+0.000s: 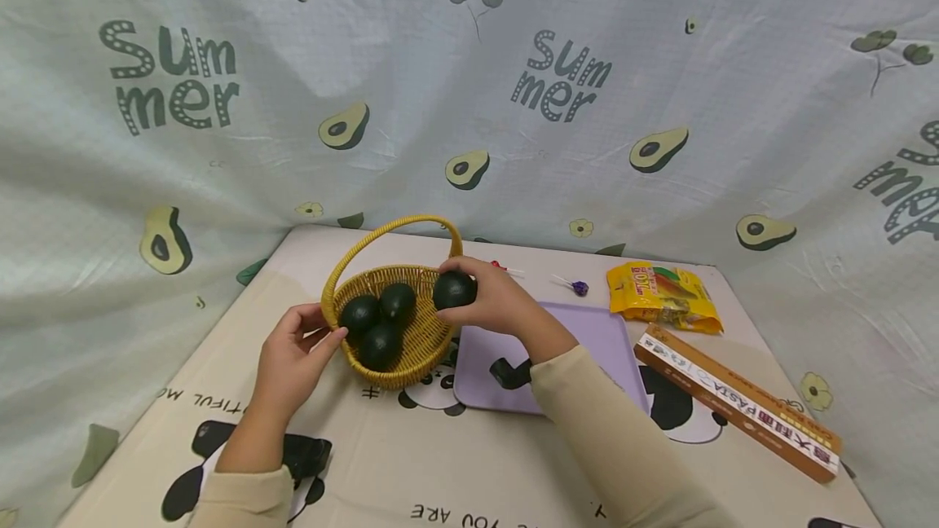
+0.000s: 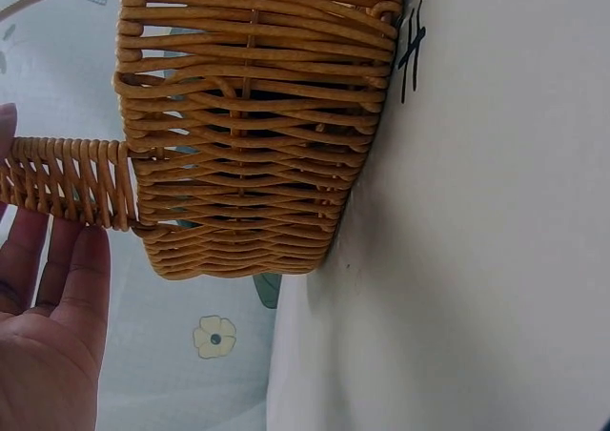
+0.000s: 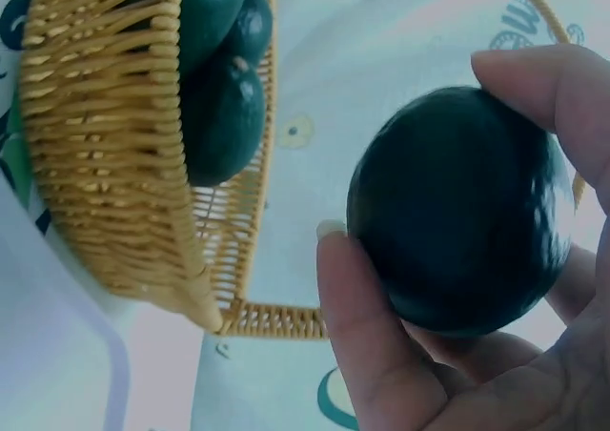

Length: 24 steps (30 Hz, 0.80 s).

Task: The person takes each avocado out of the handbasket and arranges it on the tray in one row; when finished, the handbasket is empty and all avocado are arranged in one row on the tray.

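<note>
A yellow wicker basket (image 1: 421, 380) with a tall arched handle stands on the table, several dark green avocados (image 1: 381, 346) inside it. My left hand (image 1: 293, 357) pinches the foot of the basket's handle (image 2: 67, 178) on the left side, thumb on one face and fingers on the other. Over the basket's right rim, my right hand (image 1: 493, 300) grips another avocado (image 3: 457, 212) between thumb and fingers. In the right wrist view this avocado is apart from those in the basket (image 3: 105, 145).
Right of the basket lies a lilac tray (image 1: 480, 349) bearing a black curved object (image 1: 508, 375), partly behind my sleeve. Beyond are a purple-headed lollipop (image 1: 579, 288) and a red one (image 1: 499, 265). A yellow snack bag (image 1: 663, 296) and a long pasta box (image 1: 737, 402) lie farther right.
</note>
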Each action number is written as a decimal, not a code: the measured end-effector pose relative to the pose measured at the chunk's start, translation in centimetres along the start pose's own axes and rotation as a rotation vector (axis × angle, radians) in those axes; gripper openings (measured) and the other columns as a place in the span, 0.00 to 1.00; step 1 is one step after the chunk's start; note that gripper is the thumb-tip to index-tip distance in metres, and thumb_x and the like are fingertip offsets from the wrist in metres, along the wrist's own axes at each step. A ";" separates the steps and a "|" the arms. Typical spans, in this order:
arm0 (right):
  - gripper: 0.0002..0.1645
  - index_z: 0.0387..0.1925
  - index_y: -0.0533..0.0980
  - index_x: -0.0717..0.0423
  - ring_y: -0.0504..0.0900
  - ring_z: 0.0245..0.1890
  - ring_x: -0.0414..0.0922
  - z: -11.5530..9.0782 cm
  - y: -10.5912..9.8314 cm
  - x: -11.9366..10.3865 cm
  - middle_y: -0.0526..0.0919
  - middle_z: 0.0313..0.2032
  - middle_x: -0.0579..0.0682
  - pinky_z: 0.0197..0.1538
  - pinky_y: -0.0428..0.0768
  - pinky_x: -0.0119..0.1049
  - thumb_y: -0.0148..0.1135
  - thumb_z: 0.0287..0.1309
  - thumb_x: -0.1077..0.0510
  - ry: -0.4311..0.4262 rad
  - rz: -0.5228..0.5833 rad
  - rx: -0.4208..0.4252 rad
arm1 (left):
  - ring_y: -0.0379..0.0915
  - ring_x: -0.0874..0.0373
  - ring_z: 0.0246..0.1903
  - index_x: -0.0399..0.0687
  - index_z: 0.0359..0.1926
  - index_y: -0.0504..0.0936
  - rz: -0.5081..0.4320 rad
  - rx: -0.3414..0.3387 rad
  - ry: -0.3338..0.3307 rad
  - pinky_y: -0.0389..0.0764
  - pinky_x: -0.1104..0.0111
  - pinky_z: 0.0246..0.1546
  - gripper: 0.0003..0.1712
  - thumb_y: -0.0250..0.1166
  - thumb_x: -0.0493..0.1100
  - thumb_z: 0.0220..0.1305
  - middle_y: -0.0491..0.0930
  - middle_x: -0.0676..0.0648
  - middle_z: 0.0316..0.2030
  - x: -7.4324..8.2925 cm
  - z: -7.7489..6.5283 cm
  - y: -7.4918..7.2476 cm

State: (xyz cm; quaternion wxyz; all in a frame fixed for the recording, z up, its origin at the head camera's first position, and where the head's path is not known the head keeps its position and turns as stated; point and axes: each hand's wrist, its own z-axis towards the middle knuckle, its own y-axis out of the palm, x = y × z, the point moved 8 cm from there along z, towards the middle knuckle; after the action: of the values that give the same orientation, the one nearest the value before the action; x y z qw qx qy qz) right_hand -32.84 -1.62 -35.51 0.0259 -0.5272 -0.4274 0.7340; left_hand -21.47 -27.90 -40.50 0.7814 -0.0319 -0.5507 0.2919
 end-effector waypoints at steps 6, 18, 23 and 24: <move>0.33 0.62 0.77 0.40 0.77 0.58 0.46 -0.6 -0.7 0.2 0.78 0.61 0.44 0.56 0.85 0.45 0.76 0.53 0.53 -0.085 -0.062 0.043 | 0.74 0.76 0.50 0.38 0.58 0.75 0.000 0.002 -0.003 0.77 0.87 0.53 0.23 0.72 0.38 0.66 0.80 0.44 0.52 0.1 0.0 0.0; 0.36 0.62 0.75 0.40 0.79 0.56 0.48 -1.8 -1.0 2.3 0.77 0.60 0.45 0.56 0.85 0.47 0.79 0.50 0.54 -0.003 -0.029 0.037 | 0.74 0.74 0.50 0.39 0.58 0.76 -0.006 0.000 -0.026 0.76 0.87 0.53 0.23 0.72 0.40 0.66 0.80 0.44 0.52 0.0 0.0 0.1; 0.33 0.55 0.74 0.38 0.81 0.50 0.49 -2.4 -1.0 3.4 0.78 0.55 0.47 0.48 0.87 0.43 0.80 0.48 0.52 0.060 0.000 0.032 | 0.74 0.75 0.50 0.39 0.58 0.76 -0.007 -0.002 -0.023 0.76 0.87 0.53 0.23 0.72 0.40 0.66 0.81 0.44 0.52 0.0 0.0 0.0; 0.33 0.55 0.74 0.38 0.80 0.49 0.50 -2.5 -0.9 3.5 0.78 0.54 0.47 0.47 0.87 0.43 0.80 0.47 0.52 0.064 0.004 0.030 | 0.74 0.74 0.50 0.39 0.58 0.76 -0.007 -0.003 -0.022 0.76 0.87 0.53 0.23 0.72 0.40 0.66 0.81 0.44 0.52 0.0 -0.1 0.0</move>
State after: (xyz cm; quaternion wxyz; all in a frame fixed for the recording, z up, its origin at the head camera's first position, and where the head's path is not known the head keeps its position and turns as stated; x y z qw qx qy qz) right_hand -32.82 2.19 -37.75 0.0460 -0.5509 -0.4141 0.7231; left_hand -21.42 -27.86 -40.51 0.7764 -0.0279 -0.5596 0.2886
